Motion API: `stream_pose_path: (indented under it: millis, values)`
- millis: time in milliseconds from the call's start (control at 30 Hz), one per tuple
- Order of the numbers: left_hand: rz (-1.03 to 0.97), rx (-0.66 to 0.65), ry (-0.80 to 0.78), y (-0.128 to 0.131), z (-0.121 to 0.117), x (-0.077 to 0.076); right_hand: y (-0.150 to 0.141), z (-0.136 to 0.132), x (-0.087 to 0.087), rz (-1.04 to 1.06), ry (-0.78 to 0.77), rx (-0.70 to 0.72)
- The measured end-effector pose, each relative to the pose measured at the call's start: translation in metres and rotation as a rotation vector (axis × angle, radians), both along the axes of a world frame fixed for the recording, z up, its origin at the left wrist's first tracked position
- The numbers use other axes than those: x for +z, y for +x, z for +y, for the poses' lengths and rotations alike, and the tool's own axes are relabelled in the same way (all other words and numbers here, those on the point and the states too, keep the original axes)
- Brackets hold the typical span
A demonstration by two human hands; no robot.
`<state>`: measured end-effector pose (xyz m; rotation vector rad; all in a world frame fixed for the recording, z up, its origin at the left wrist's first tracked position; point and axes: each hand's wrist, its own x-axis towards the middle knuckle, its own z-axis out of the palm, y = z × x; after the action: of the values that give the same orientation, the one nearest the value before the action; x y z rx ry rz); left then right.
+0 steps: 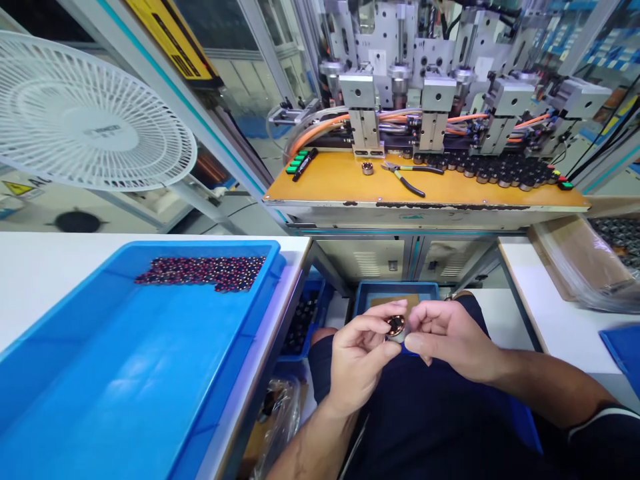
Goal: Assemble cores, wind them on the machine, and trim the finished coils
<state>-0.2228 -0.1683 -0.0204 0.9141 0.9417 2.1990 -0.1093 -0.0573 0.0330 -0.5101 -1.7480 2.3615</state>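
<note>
A small round motor stator (395, 328) with copper windings and a pale metal outer ring is held over my lap. My left hand (357, 357) grips it between thumb and fingers, with its wound face turned up. At its right side, my right hand (453, 340) has its thumb and curled fingers drawn together close against the ring. Whether those fingertips pinch a wire or the ring itself cannot be made out. Below my hands, a blue bin (397, 288) with cardboard in it stands partly hidden.
Left, a large blue tray (135, 373) holds rows of small wound parts (200, 272). Ahead, a machine's orange worktop (320, 187) carries pliers (407, 180), a marker (305, 165), a single stator (367, 169) and many dark parts (505, 170). A fan (95, 120) stands far left.
</note>
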Motion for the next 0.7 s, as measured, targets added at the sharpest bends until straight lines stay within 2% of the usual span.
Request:
stream_pose_path:
  millis: [133,200,267,333,367,433,500,533,600,700]
  values:
    - [-0.035,-0.048,-0.002,0.002,0.001,0.006,-0.003,-0.001,-0.010,0.090,-0.056,0.063]
    - [-0.090,-0.091,-0.015,0.001,0.005,0.007,-0.004,-0.002,-0.014,0.166,0.011,0.029]
    - [-0.193,-0.105,-0.067,-0.001,0.010,0.004,-0.004,-0.002,-0.015,0.279,0.238,-0.093]
    - [-0.290,-0.043,-0.179,-0.005,0.014,-0.002,-0.005,0.000,-0.015,0.420,0.624,-0.272]
    - [-0.297,0.033,-0.243,-0.006,0.014,-0.005,-0.006,0.003,-0.015,0.482,0.842,-0.364]
    - [-0.156,0.241,-0.343,-0.006,0.010,-0.010,-0.006,0.009,-0.017,0.570,1.231,-0.506]
    - [0.163,0.434,-0.347,-0.002,0.001,-0.009,-0.006,0.016,-0.021,0.607,1.492,-0.564]
    - [0.344,0.490,-0.326,0.001,-0.004,-0.006,-0.006,0.020,-0.024,0.620,1.575,-0.563]
    - [0.633,0.520,-0.288,0.007,-0.012,0.005,-0.005,0.025,-0.031,0.656,1.682,-0.525]
    - [0.782,0.486,-0.313,0.012,-0.014,0.024,-0.003,0.029,-0.036,0.736,1.764,-0.454]
